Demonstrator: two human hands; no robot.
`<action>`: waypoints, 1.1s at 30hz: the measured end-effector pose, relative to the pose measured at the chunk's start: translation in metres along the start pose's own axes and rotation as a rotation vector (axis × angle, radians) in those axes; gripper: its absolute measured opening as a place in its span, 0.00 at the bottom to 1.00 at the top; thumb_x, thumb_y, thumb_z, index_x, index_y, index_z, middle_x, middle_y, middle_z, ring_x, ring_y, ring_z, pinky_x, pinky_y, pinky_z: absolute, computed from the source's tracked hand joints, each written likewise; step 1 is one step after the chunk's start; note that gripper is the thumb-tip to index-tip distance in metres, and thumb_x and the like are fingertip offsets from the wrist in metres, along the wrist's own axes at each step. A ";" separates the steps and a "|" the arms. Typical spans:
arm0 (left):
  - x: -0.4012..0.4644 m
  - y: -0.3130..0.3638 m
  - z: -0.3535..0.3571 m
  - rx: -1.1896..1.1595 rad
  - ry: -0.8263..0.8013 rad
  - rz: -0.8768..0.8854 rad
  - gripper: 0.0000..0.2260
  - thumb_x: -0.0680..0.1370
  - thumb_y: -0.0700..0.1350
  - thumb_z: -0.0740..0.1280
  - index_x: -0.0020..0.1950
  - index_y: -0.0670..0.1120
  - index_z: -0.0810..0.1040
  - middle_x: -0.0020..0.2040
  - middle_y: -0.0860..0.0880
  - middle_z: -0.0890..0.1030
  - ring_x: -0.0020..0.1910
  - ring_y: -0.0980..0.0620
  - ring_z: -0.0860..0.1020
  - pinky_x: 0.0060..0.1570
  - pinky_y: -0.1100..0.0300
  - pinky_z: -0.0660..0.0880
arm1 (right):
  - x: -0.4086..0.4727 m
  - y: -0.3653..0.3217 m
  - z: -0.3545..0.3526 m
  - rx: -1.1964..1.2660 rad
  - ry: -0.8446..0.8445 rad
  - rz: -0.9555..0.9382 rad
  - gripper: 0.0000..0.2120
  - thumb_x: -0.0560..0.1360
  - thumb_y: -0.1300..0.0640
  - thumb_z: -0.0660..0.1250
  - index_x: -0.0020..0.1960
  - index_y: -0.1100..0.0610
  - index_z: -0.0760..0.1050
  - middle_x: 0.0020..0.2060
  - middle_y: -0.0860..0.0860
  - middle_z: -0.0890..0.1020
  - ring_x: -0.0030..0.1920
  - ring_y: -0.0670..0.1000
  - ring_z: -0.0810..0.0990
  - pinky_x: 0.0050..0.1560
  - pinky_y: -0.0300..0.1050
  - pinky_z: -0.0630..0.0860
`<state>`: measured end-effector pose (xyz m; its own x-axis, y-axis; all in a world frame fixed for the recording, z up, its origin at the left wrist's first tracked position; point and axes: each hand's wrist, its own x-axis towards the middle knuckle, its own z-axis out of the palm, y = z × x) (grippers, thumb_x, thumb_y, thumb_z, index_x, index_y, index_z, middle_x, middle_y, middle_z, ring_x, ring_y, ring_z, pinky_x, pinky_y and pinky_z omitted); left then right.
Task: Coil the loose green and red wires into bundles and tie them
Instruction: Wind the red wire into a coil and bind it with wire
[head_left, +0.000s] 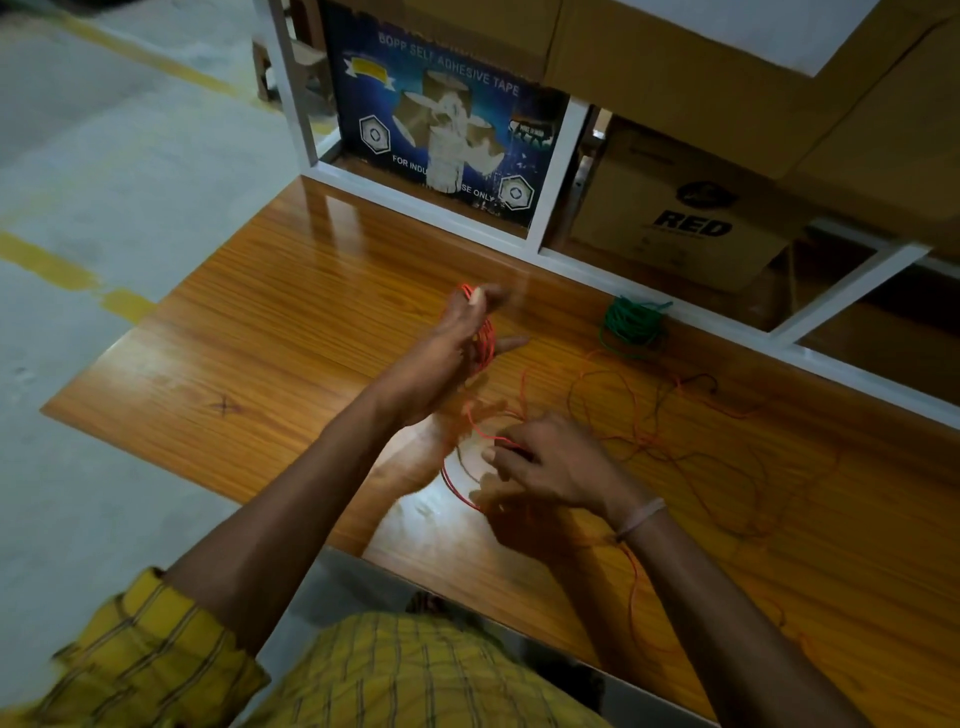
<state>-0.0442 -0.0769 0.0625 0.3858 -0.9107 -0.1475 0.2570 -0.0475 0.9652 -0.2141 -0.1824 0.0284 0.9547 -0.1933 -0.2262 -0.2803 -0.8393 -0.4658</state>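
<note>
My left hand (457, 343) is raised over the wooden table (249, 332), with several loops of red wire (487, 338) wound round it between thumb and fingers. My right hand (550, 462) sits lower and nearer me, pinching the red wire strand that curves from the coil down to the table. The loose rest of the red wire (670, 431) sprawls in tangled loops to the right and trails toward the front edge. A coiled green wire bundle (631, 322) lies at the back of the table by the white frame.
A white metal frame (556, 171) runs along the table's back edge. Behind it stand a blue adhesive-tape carton (441, 119) and brown cardboard boxes (675, 213). To the left is concrete floor (104, 182) with yellow lines.
</note>
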 end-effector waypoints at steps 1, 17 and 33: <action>0.000 -0.002 0.000 0.195 0.015 0.005 0.24 0.89 0.58 0.49 0.82 0.48 0.60 0.81 0.51 0.66 0.70 0.52 0.80 0.67 0.55 0.74 | -0.004 -0.005 -0.006 0.045 -0.022 -0.017 0.18 0.82 0.44 0.65 0.40 0.54 0.79 0.31 0.48 0.78 0.34 0.51 0.76 0.36 0.50 0.69; -0.024 -0.003 0.009 0.120 -0.504 -0.096 0.29 0.89 0.58 0.41 0.77 0.40 0.67 0.43 0.38 0.73 0.29 0.50 0.61 0.39 0.55 0.72 | 0.013 0.046 -0.080 1.163 0.370 0.189 0.08 0.85 0.58 0.64 0.50 0.60 0.78 0.28 0.49 0.66 0.24 0.45 0.64 0.29 0.41 0.70; 0.003 -0.013 0.006 -0.053 -0.047 -0.110 0.34 0.85 0.67 0.41 0.82 0.48 0.63 0.79 0.47 0.74 0.72 0.45 0.79 0.79 0.41 0.65 | -0.033 -0.024 -0.039 0.592 -0.329 0.191 0.15 0.87 0.48 0.60 0.55 0.57 0.81 0.28 0.52 0.78 0.25 0.53 0.75 0.28 0.45 0.72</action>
<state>-0.0516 -0.0818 0.0506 0.3114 -0.9194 -0.2404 0.3424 -0.1274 0.9309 -0.2351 -0.1753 0.0808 0.8299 -0.0676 -0.5538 -0.5362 -0.3706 -0.7584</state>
